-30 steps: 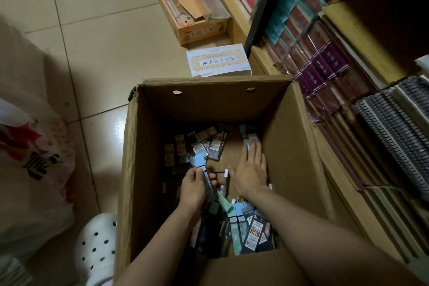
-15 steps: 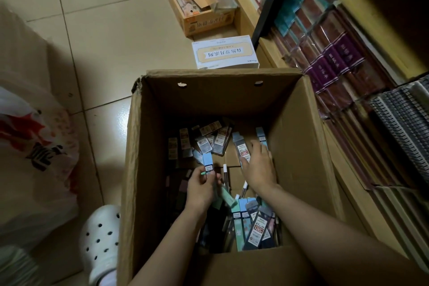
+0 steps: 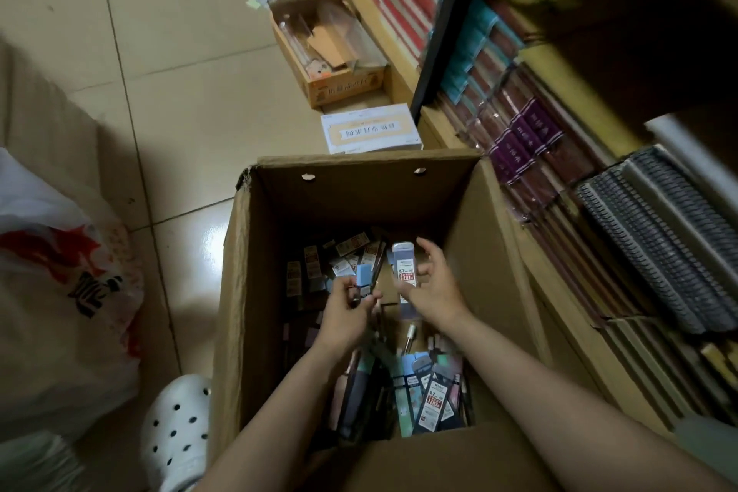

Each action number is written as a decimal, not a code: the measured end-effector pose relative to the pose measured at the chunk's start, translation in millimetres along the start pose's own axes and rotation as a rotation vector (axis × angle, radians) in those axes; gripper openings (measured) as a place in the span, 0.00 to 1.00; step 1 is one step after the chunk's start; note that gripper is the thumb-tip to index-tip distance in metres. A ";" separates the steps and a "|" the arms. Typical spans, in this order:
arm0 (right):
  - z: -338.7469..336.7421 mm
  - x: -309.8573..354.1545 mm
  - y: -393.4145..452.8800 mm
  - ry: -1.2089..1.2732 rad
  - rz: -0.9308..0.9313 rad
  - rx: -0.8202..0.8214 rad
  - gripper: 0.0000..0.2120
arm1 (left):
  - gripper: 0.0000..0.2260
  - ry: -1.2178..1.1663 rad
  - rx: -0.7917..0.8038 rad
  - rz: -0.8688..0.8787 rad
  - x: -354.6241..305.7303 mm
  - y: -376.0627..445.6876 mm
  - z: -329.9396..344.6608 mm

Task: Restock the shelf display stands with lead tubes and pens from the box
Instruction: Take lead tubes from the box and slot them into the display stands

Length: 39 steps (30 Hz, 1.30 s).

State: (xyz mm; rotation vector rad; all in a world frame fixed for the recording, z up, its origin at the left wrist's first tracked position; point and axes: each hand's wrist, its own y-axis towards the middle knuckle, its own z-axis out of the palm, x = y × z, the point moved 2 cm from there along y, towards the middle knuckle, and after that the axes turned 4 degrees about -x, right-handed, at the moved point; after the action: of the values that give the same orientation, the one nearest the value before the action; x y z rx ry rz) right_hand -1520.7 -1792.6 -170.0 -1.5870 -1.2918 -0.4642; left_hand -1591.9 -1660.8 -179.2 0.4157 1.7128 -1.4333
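White plastic bag (image 3: 60, 292) with red and black print slumps at the left edge of the frame; below it, lower left, my white clog (image 3: 175, 431) sits on the tiled floor (image 3: 167, 72).

Centre frame: open cardboard box (image 3: 239, 292), both my forearms reaching down into it. Bottom of the box is littered with packs of lead tubes (image 3: 431, 399) and a few loose pens (image 3: 409, 336), most of them in the near half.

My left hand (image 3: 345, 316), centre frame, has its fingers curled round a small bundle of packs (image 3: 364, 282), a light blue end sticking up above the knuckles.

Just right of it, my right hand (image 3: 433, 288) grips a tall pale lead tube pack (image 3: 405, 276) with a red price label, thumb curled against its lower part, the other fingers arched loosely behind it. The two hands are near each other, not touching.

Top centre: a white printed carton (image 3: 371, 134) just beyond the box, a smaller open cardboard box (image 3: 343, 92) further up.

Right side of frame: shelves (image 3: 451, 140) packed with notebooks (image 3: 527, 148), spiral-bound ones (image 3: 659, 236) toward the right edge.
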 end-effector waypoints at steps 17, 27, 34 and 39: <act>-230.5 194.1 -155.8 -0.050 -0.515 -0.336 0.31 | 0.22 0.254 0.735 0.589 -234.9 -105.0 55.9; -329.7 268.6 -198.5 -0.237 -0.598 -0.732 0.30 | 0.25 0.174 0.840 0.747 -302.5 -153.2 102.5; -378.4 319.6 -160.9 -0.223 -0.616 -0.902 0.22 | 0.21 -0.018 0.862 0.630 -320.1 -146.4 127.8; -380.9 330.8 -121.0 -0.367 -0.575 -0.995 0.21 | 0.16 -0.005 0.762 0.572 -325.5 -129.4 131.6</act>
State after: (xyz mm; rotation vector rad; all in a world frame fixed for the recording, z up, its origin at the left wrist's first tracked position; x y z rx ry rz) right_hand -1403.7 -1959.2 307.2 -2.1350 -1.9774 -1.3844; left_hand -1440.8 -1736.7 154.6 1.1967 0.8591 -1.5756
